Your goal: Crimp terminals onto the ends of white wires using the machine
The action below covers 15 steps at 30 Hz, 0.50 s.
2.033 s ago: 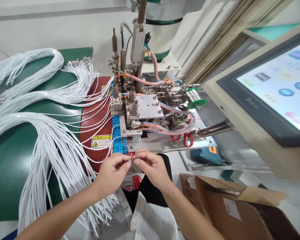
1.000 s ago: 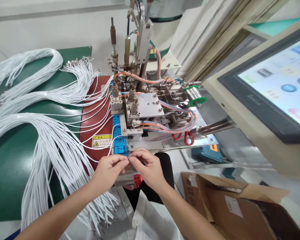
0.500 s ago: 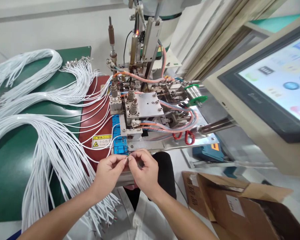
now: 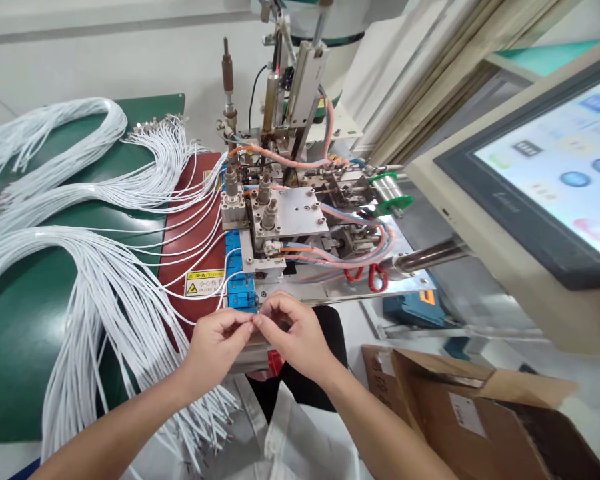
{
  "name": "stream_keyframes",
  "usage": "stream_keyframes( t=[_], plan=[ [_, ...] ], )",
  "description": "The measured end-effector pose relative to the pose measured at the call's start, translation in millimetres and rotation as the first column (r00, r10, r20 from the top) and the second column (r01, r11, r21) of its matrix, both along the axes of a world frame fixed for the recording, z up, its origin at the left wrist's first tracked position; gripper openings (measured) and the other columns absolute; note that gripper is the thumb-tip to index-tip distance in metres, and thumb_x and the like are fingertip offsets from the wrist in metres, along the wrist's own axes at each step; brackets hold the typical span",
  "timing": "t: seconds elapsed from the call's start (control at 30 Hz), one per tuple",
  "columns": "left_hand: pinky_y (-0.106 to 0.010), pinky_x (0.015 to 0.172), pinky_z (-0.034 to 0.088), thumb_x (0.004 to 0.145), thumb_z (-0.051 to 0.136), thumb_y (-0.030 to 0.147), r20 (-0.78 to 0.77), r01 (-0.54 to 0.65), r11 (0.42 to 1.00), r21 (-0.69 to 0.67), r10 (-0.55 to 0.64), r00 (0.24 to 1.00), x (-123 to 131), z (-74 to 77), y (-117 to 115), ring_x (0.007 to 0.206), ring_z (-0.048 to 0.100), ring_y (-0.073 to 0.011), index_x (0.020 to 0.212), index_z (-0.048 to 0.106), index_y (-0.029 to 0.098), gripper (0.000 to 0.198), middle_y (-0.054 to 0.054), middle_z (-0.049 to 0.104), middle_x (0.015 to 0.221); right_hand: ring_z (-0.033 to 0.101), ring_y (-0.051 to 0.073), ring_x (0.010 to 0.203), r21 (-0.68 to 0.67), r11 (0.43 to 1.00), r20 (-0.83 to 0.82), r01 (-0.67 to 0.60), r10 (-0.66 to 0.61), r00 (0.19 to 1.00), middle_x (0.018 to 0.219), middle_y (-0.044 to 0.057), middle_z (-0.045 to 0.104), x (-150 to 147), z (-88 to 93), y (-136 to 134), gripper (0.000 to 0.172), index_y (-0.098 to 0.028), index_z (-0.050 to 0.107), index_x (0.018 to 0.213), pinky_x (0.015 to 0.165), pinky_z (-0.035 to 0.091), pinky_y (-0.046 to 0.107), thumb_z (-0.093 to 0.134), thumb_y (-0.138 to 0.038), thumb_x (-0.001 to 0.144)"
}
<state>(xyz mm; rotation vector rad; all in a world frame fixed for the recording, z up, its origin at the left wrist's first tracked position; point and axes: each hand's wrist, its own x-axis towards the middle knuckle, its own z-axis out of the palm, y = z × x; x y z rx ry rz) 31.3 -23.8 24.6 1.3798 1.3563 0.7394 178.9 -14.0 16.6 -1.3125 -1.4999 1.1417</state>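
My left hand [image 4: 219,343] is closed in a pinch in front of the machine's near corner, on a white cable [image 4: 183,319] that runs in from the left. Meeting it fingertip to fingertip, my right hand [image 4: 293,330] pinches at the cable's tip, where the thin wire ends are mostly covered by the fingers. Just beyond the fingertips is a row of blue cable holders [image 4: 241,288] along the machine's edge. Several white cables lie across into these holders. A metal soldering machine [image 4: 295,213] with a spool of wire [image 4: 387,190] stands behind them.
Large bundles of white cables [image 4: 80,257] spread over the green mat [image 4: 15,373] on the left. A warning label [image 4: 204,283] sits on the red-brown plate [image 4: 180,230]. On the right are a touchscreen [image 4: 565,167] and an open cardboard box [image 4: 460,407] below.
My hands stay pinched together at nearly the same place, with the right hand turned slightly. The view has shifted a little. A red object now shows below my hands.
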Motion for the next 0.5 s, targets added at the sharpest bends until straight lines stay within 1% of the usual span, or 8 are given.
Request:
stream_keyframes(
  t=[0.1,0.17,0.23,0.3,0.33,0.4,0.43,0.5],
  plan=[
    [-0.023,0.063,0.046,0.077,0.053,0.023,-0.05,0.052,0.996,0.073,-0.048,0.998,-1,3.6,2,0.066,0.057,-0.0139,0.074,0.068,0.017,0.017,-0.003,0.064,0.069,0.047,0.01,0.056,0.0,0.996,0.079,-0.084,0.084,0.993,0.062,-0.001,0.05,8,7.0,3,0.013,-0.018,0.051,0.061,0.051,0.038,0.021,0.054,-0.017,0.073],
    [-0.023,0.062,0.045,0.077,0.052,0.02,-0.09,0.125,0.986,0.106,-0.116,0.989,-2,7.0,3,0.064,0.056,-0.0136,0.071,0.068,0.017,0.017,-0.003,0.064,0.067,0.048,0.011,0.058,0.035,0.98,0.157,-0.196,0.188,0.969,0.064,-0.001,0.052,15,13.1,6,0.01,-0.018,0.053,0.064,0.053,0.039,0.022,0.053,-0.015,0.073],
    [-0.021,0.057,0.043,0.075,0.051,0.017,-0.152,0.235,0.967,0.102,-0.219,0.964,-4,10.4,5,0.059,0.053,-0.012,0.066,0.068,0.018,0.019,-0.001,0.062,0.062,0.048,0.011,0.06,0.07,0.938,0.252,-0.341,0.314,0.915,0.065,-0.001,0.052,20,17.7,8,0.01,-0.018,0.055,0.065,0.055,0.038,0.022,0.053,-0.012,0.073],
    [-0.02,0.054,0.041,0.074,0.052,0.016,-0.198,0.275,0.959,0.073,-0.256,0.946,-5,12.3,6,0.055,0.051,-0.0109,0.064,0.067,0.019,0.019,0.0,0.06,0.059,0.048,0.012,0.061,0.092,0.92,0.303,-0.381,0.339,0.891,0.065,0.0,0.053,19,17.9,8,0.011,-0.019,0.056,0.065,0.056,0.037,0.023,0.053,-0.012,0.074],
    [-0.02,0.054,0.04,0.074,0.052,0.017,-0.197,0.239,0.969,0.062,-0.223,0.955,-5,12.4,6,0.056,0.052,-0.0108,0.065,0.067,0.018,0.017,0.001,0.06,0.059,0.048,0.012,0.06,0.097,0.939,0.285,-0.331,0.292,0.913,0.064,0.0,0.052,17,15.8,6,0.011,-0.018,0.056,0.064,0.056,0.037,0.024,0.053,-0.014,0.074],
    [-0.02,0.055,0.042,0.075,0.052,0.021,-0.146,0.086,0.995,0.046,-0.079,0.986,-3,10.9,5,0.058,0.054,-0.0113,0.071,0.065,0.017,0.014,0.0,0.062,0.064,0.047,0.012,0.059,0.068,0.99,0.151,-0.125,0.114,0.982,0.062,0.0,0.051,7,8.4,2,0.014,-0.018,0.054,0.063,0.055,0.037,0.024,0.053,-0.019,0.077],
    [-0.02,0.055,0.042,0.076,0.052,0.023,-0.109,0.012,0.999,0.032,-0.009,0.994,-2,9.6,5,0.059,0.054,-0.0113,0.074,0.064,0.016,0.014,-0.001,0.062,0.066,0.047,0.012,0.057,0.019,1.0,0.06,-0.021,0.02,0.998,0.06,0.0,0.05,2,3.8,0,0.016,-0.018,0.053,0.061,0.054,0.038,0.024,0.053,-0.021,0.077],
    [-0.019,0.053,0.042,0.076,0.053,0.026,-0.052,-0.073,0.997,0.003,0.073,0.996,0,6.7,3,0.056,0.054,-0.0102,0.075,0.063,0.015,0.015,-0.001,0.062,0.066,0.047,0.012,0.056,-0.079,0.993,-0.078,0.09,-0.096,0.992,0.059,-0.001,0.05,-7,-4.8,-5,0.018,-0.018,0.052,0.06,0.053,0.039,0.024,0.053,-0.024,0.077]
  ],
)
